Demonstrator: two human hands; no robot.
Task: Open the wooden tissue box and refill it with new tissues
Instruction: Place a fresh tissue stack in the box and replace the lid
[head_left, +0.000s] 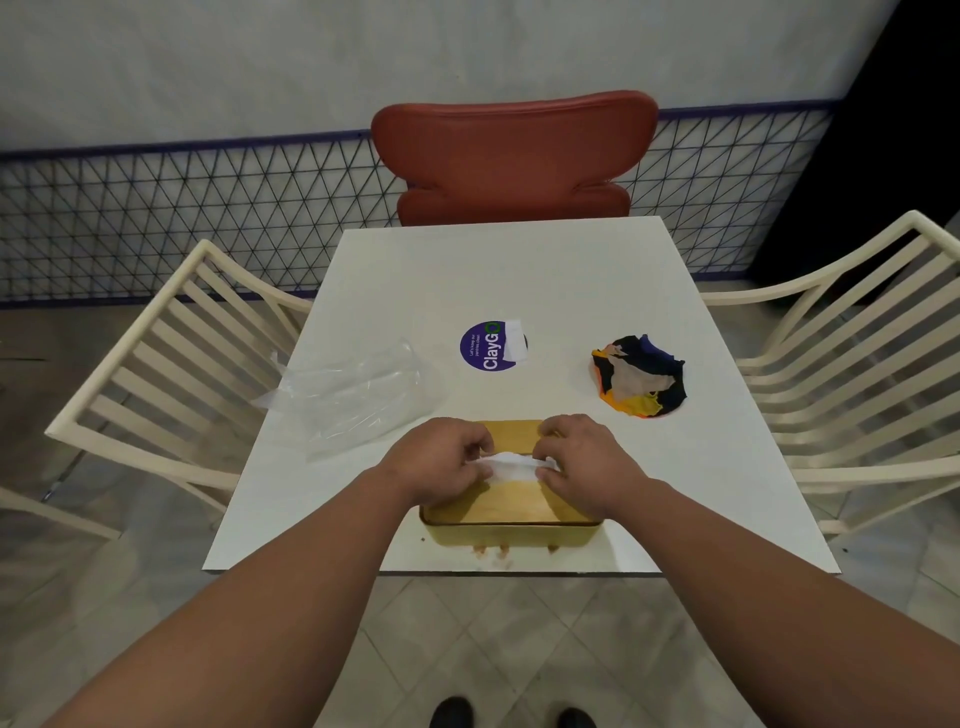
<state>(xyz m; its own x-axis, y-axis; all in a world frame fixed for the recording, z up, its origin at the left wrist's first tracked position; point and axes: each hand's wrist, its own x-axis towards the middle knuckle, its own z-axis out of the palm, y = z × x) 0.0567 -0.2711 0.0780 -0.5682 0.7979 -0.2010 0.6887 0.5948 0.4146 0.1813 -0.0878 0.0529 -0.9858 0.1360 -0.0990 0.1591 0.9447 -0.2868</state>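
Observation:
A wooden tissue box (511, 512) with a light wooden lid sits near the front edge of the white table (519, 270). A white tissue (511, 464) sticks up from the middle of the lid. My left hand (439, 462) pinches the tissue's left end. At the tissue's right end, my right hand (582, 460) pinches it too. Both hands lie over the top of the box and hide its sides.
An empty clear plastic wrapper (353, 395) lies left of the box. A round purple sticker (491, 346) marks the table's middle, with a multicoloured rag (640, 376) to its right. Cream slatted chairs (171, 364) flank the table and a red chair (514, 156) stands behind.

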